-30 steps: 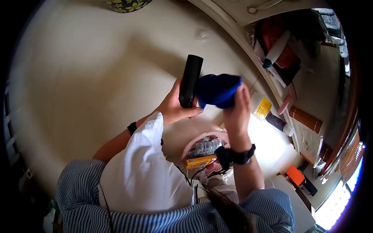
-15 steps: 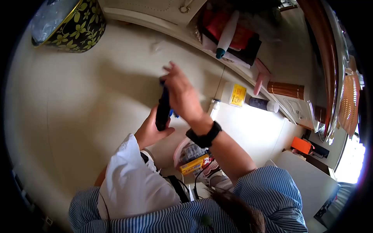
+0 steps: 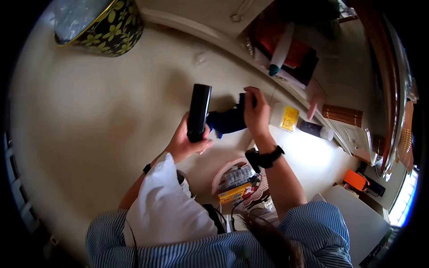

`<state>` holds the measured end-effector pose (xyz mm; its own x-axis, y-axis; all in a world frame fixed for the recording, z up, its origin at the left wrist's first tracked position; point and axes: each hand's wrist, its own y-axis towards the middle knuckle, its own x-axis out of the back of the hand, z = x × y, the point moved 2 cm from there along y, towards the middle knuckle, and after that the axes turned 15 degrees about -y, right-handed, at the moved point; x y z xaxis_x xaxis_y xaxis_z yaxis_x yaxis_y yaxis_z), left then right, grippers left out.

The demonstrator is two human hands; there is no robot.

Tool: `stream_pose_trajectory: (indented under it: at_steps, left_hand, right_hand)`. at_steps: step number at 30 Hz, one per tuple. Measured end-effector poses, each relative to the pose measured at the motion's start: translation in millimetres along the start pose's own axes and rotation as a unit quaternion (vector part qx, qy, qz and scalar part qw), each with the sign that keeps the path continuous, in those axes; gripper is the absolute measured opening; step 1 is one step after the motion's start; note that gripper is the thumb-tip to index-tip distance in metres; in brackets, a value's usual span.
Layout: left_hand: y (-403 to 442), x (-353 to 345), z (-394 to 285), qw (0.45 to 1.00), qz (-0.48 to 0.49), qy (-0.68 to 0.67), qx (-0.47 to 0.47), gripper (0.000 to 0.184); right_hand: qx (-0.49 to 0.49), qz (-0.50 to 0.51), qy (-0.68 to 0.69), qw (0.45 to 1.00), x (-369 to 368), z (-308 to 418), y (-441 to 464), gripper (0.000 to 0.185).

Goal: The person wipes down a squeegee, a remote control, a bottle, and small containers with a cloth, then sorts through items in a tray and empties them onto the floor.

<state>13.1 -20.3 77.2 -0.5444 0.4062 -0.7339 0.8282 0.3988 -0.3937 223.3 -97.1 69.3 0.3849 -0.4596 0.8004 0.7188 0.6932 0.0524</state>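
The left hand (image 3: 183, 140) grasps a smooth, glossy black cylinder (image 3: 199, 109) near its lower end, fingers and thumb wrapped about it. The cylinder stands above the pale, smooth floor (image 3: 80, 116), its upper end leaning a little past 12 o'clock. Taking the cylinder as the centre of the dial, a dark blue, soft cloth (image 3: 229, 120) spreads at 3 o'clock, right beside it, reaching across to the right hand (image 3: 257, 114). That hand grasps the far end of the cloth with bent fingers; its thumb is hidden. A black wristband (image 3: 268, 157) circles the right wrist.

At 5 o'clock, below the hands, sits a round pink openwork plastic basket (image 3: 263, 184) with clear plastic packs (image 3: 237, 176) and a yellow cardboard box (image 3: 234, 193) inside. At 3 o'clock, just beyond the right hand, a whitish container with a yellow label (image 3: 289, 119) lies near a dark cylindrical bottle with a white cap (image 3: 316, 130). Farther out in that direction lies a brown slatted roll (image 3: 342, 115). A long white object with a teal tip (image 3: 281, 51) lies at 2 o'clock, beside dark and red items whose kind is unclear. Between 10 and 11 o'clock, well apart from the hands, stands a black tub with yellow-green flowers (image 3: 114, 33), lined with clear plastic. An orange box (image 3: 355, 179) is at 4 o'clock, far out.
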Motion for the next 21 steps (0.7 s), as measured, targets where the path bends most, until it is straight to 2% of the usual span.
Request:
stream_pose_trajectory:
  at_steps: [1,2,4,5,6,7,8,9,10,12,13,16,17,18,20,21]
  left_hand:
    - [1,-4,-1,0.999,0.004,0.003,-0.041,0.039]
    - [4,-1,0,0.998,-0.009,-0.063,-0.014,0.032]
    - [14,9,13,0.979,-0.027,-0.197,0.045,0.037]
    - [18,18,23,0.987,-0.025,-0.15,0.045,0.057]
    - [18,15,23,0.987,-0.045,-0.148,0.05,0.055]
    - [17,10,21,0.986,-0.065,-0.145,0.057,0.052]
    - [18,6,20,0.984,-0.087,-0.141,0.06,0.049]
    - [21,7,28,0.986,-0.116,-0.12,0.017,0.044]
    - [25,7,34,0.984,-0.146,-0.096,-0.024,0.039]
    - [14,11,30,0.998,-0.043,-0.05,-0.02,0.034]
    - [17,18,30,0.999,-0.035,-0.038,-0.003,0.031]
    - [21,20,18,0.999,0.014,-0.017,-0.027,0.03]
    - [21,13,8,0.998,0.002,0.054,-0.028,0.036]
    - [22,13,8,0.998,-0.017,0.063,-0.02,0.035]
    - [20,14,11,0.995,-0.055,0.08,-0.006,0.034]
    - [19,16,10,0.987,-0.073,0.138,-0.027,0.028]
  right_hand:
    - [-0.027,0.003,0.05,0.998,2,-3,-8,0.014]
    - [-0.037,-0.001,0.094,0.995,5,-1,-17,0.014]
    - [-0.017,-0.057,0.13,0.99,9,24,-37,0.018]
    - [0.053,-0.079,0.095,0.991,11,39,-44,0.02]
    - [0.122,-0.1,0.06,0.986,9,53,-51,0.023]
    - [0.118,-0.035,0.095,0.988,-1,61,-66,0.027]
    - [0.161,-0.008,0.086,0.983,-6,66,-70,0.031]
    - [0.205,0.019,0.08,0.975,-12,71,-74,0.035]
    - [0.293,0.007,0.027,0.956,-15,75,-68,0.038]
    - [0.313,0.012,0.014,0.95,-22,71,-55,0.041]
    - [0.322,0.017,0.012,0.946,-24,71,-49,0.04]
    - [0.292,0.017,0.025,0.956,-24,73,-41,0.032]
    - [0.266,0.007,0.027,0.964,-25,68,-37,0.03]
    - [0.241,-0.003,0.028,0.97,-26,62,-31,0.029]
    - [0.199,-0.079,-0.088,0.973,-15,55,-15,0.023]
    - [0.185,-0.081,-0.107,0.973,-10,53,-13,0.021]
